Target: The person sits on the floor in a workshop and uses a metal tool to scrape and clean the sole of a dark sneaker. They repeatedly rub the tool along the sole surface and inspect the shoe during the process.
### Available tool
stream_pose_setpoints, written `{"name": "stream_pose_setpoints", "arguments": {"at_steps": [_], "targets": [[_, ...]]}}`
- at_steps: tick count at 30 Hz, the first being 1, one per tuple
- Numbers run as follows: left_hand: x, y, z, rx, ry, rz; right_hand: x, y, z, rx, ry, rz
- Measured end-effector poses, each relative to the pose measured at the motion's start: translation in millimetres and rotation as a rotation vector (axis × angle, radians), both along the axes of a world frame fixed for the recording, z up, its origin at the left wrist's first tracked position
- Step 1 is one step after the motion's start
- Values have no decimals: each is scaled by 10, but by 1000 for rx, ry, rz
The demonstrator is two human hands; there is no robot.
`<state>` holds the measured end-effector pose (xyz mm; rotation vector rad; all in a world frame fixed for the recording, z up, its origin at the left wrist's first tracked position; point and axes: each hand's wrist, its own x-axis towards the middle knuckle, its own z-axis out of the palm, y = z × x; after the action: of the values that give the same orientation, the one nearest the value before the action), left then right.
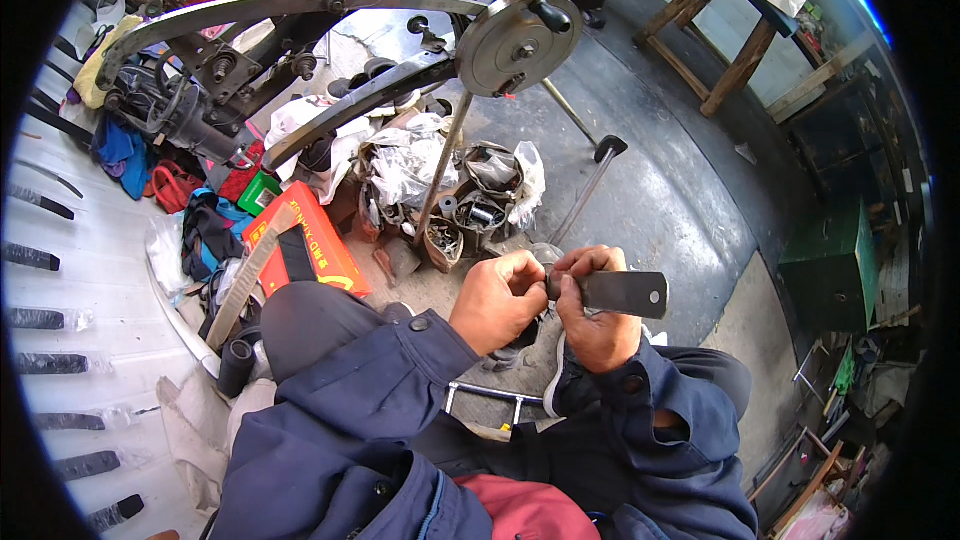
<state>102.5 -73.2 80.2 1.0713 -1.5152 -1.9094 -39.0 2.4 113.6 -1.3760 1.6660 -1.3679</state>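
Note:
Both hands meet in front of my lap. My right hand (601, 332) is closed round a flat dark strap-like plate (628, 294) with a rounded end and one small hole near that end. The plate points to the right, its other end lying between my two hands. My left hand (497, 304) is pinched, fingertips against that inner end of the plate. Whatever small piece sits between its fingertips is hidden by the fingers. Below the hands, a metal frame with short bars (487, 392) lies between my legs, close to a dark shoe.
A metal machine with a round disc wheel (520, 43) and long curved arms stands ahead on thin legs. Beneath it are open bags of small parts (480, 212). An orange-red box (318, 245) lies to the left. At right stand a wooden stool (725, 35) and a green cabinet (830, 265).

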Motion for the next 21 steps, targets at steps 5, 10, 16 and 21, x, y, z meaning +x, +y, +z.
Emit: {"name": "stream_pose_setpoints", "arguments": {"at_steps": [5,10,16,21], "targets": [[11,-2,48,-32,-25,-10,-25,18,0,45,-38,44],[-3,14,46,-103,-70,-20,-26,8,-18,27,-90,5],[2,7,34,-91,-54,10,-38,10,-25,-12,-14,37],[-2,14,26,-115,-69,12,-18,-9,-33,-35,38,-14]]}}
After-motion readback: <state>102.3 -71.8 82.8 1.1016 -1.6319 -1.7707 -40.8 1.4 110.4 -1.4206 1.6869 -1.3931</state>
